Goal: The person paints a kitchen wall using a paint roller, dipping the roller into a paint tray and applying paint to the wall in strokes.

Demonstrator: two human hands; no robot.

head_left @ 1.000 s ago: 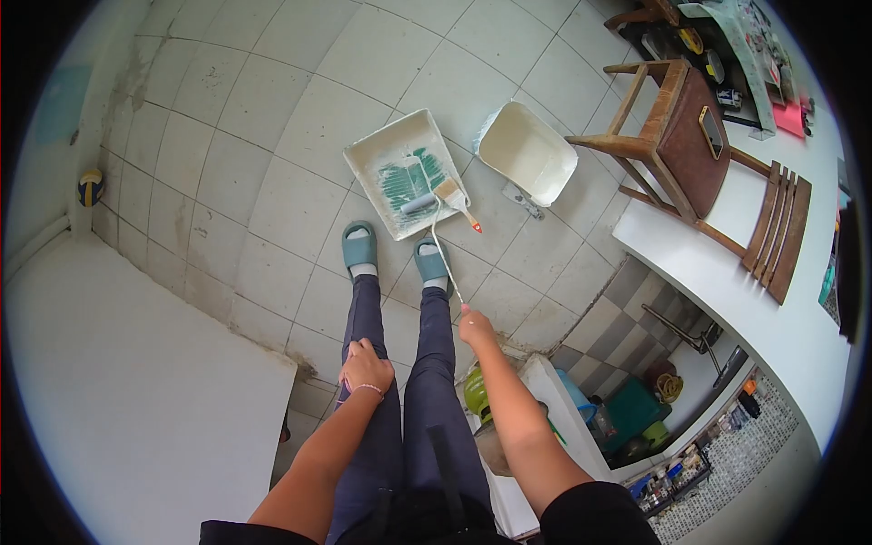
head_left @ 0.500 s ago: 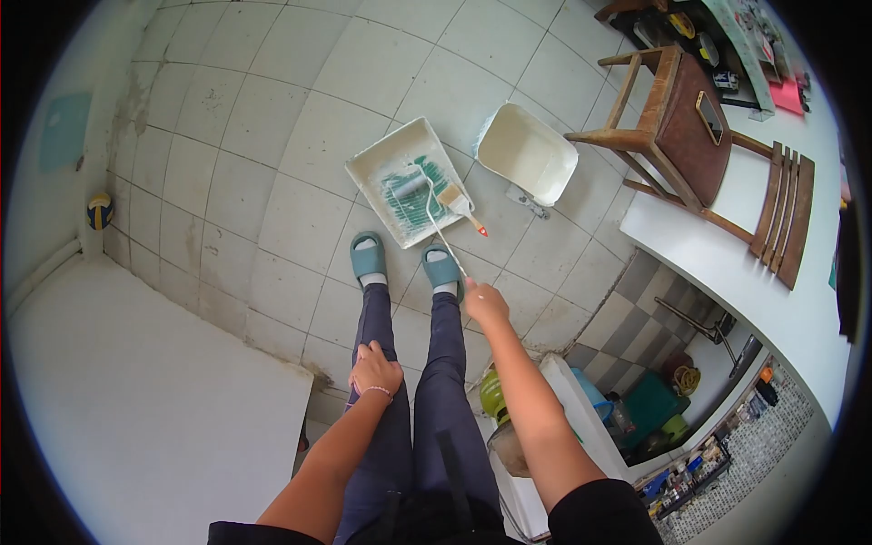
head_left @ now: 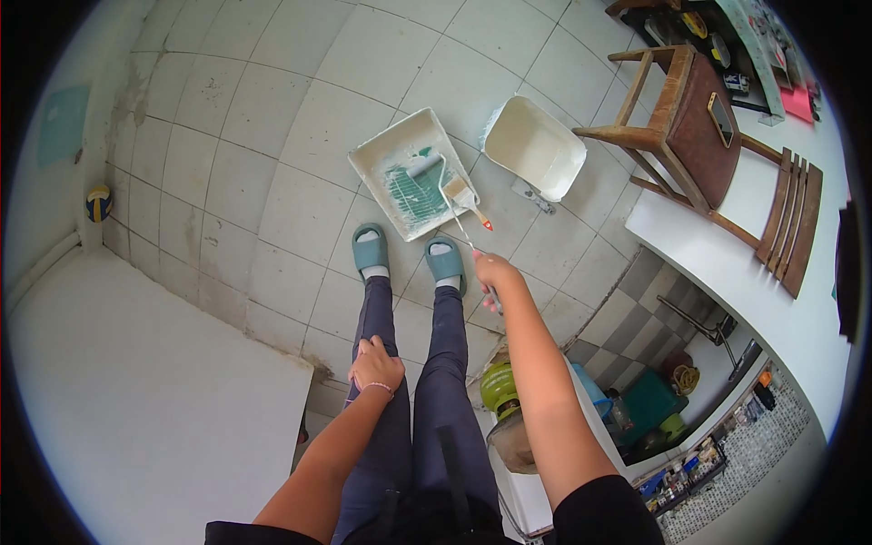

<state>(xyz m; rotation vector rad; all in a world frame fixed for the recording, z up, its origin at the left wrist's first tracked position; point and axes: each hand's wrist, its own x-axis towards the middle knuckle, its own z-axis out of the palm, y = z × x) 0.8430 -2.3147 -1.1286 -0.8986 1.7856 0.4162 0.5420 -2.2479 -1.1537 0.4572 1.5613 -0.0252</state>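
Observation:
My right hand [head_left: 493, 271] is closed around the handle of a paint roller [head_left: 425, 166]. The roller's white sleeve lies on the ribbed part of a paint tray [head_left: 367, 153], where green shows under whitish paint. A paintbrush [head_left: 461, 194] with an orange-red tip on its handle leans across the tray's right rim, close to the roller's wire frame. My left hand [head_left: 375, 365] rests on my left leg around the knee, with fingers bent over the trousers and no tool in it.
A cream rectangular tub [head_left: 545, 145] stands right of the tray on the tiled floor [head_left: 309, 118]. Further right is a wooden chair [head_left: 677, 145] with a phone [head_left: 719, 120] on its seat. A green gas cylinder [head_left: 499, 391] is beside my right leg. A white surface [head_left: 154, 391] lies left.
The roller's sleeve has moved a little up and right in the tray, and my right hand has shifted slightly up and right. My left hand stays on my leg.

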